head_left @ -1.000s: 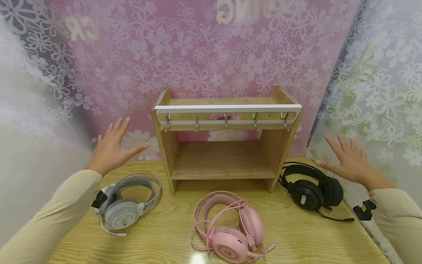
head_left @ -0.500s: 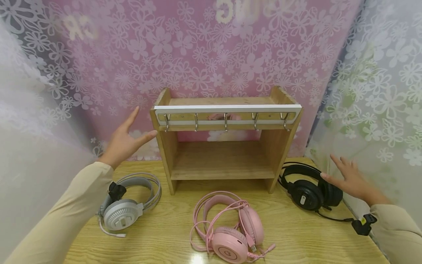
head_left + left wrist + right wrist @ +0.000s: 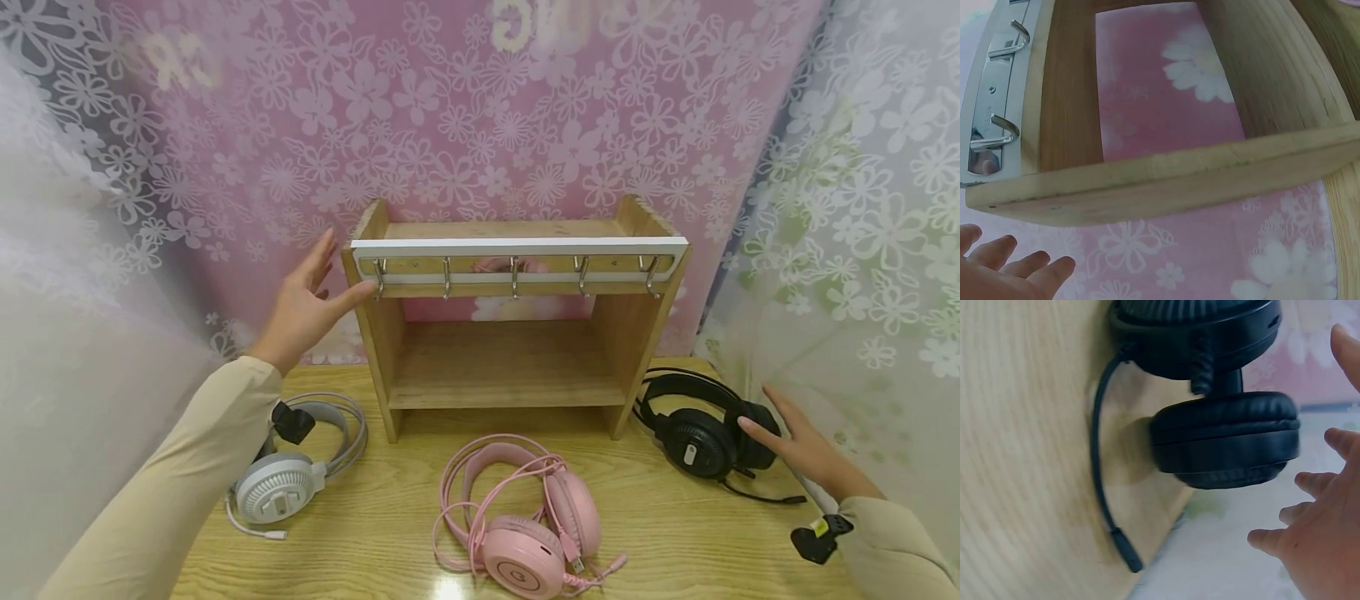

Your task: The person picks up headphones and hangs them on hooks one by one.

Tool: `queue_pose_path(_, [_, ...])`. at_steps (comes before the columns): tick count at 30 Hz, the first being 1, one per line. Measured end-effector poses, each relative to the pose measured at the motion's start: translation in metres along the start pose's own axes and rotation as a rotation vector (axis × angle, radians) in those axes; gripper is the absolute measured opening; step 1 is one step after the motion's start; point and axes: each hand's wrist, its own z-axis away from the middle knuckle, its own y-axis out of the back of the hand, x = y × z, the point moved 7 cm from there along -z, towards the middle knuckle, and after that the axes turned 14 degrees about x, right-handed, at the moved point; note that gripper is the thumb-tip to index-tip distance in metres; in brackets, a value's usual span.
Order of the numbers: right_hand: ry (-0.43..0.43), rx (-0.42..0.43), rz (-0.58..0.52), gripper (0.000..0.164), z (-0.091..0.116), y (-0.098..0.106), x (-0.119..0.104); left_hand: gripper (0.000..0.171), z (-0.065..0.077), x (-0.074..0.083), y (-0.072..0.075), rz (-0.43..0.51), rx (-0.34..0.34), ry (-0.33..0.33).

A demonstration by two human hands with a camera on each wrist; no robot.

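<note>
My left hand [image 3: 303,312] is held up beside the upper left corner of a small wooden shelf [image 3: 502,367], thumb apart from the other fingers. In the left wrist view, a gap separates its fingertips from the shelf's side panel [image 3: 1160,187]. A white hook rail [image 3: 517,244] with several metal hooks runs across the shelf's top front. Over at the right, my right hand [image 3: 810,446] hovers by a black headset [image 3: 697,442] lying on the table. The right wrist view shows that hand's fingers spread and apart from the headset's ear cup [image 3: 1225,444]. Neither hand holds anything.
A pink headset [image 3: 521,554] with a looped cable lies in front of the shelf. Partly under my left forearm, a grey-white headset [image 3: 277,492] rests on the wooden table [image 3: 360,550]. Flowered cloth [image 3: 465,125] hangs behind and at both sides.
My left hand has moved right and closer to the shelf's upper left corner. The right hand has come down toward the black headset. The headsets and shelf have stayed put.
</note>
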Motion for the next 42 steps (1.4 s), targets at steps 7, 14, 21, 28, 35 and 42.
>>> queue_pose_path(7, [-0.079, -0.013, -0.093, 0.084, 0.007, -0.008, 0.016, 0.088, -0.002, 0.005, -0.006, 0.092, 0.032, -0.003])
queue_pose_path(14, [-0.196, -0.057, -0.169, 0.086, 0.014, -0.017, 0.026, 0.088, -0.004, 0.007, -0.010, 0.188, 0.046, 0.026])
queue_pose_path(21, [-0.215, -0.044, -0.268, 0.085, 0.012, -0.026, 0.034, 0.084, -0.006, 0.008, -0.011, 0.203, 0.083, 0.035])
queue_pose_path(28, [-0.263, -0.015, -0.405, 0.084, 0.009, -0.032, 0.038, 0.076, -0.009, 0.008, -0.010, 0.218, 0.135, 0.021])
queue_pose_path(35, [-0.243, 0.001, -0.463, 0.076, 0.011, -0.035, 0.042, 0.073, -0.012, 0.006, -0.007, 0.187, 0.191, 0.012])
queue_pose_path(42, [-0.256, 0.008, -0.512, 0.072, 0.011, -0.036, 0.045, 0.072, -0.013, 0.006, -0.006, 0.136, 0.233, 0.004])
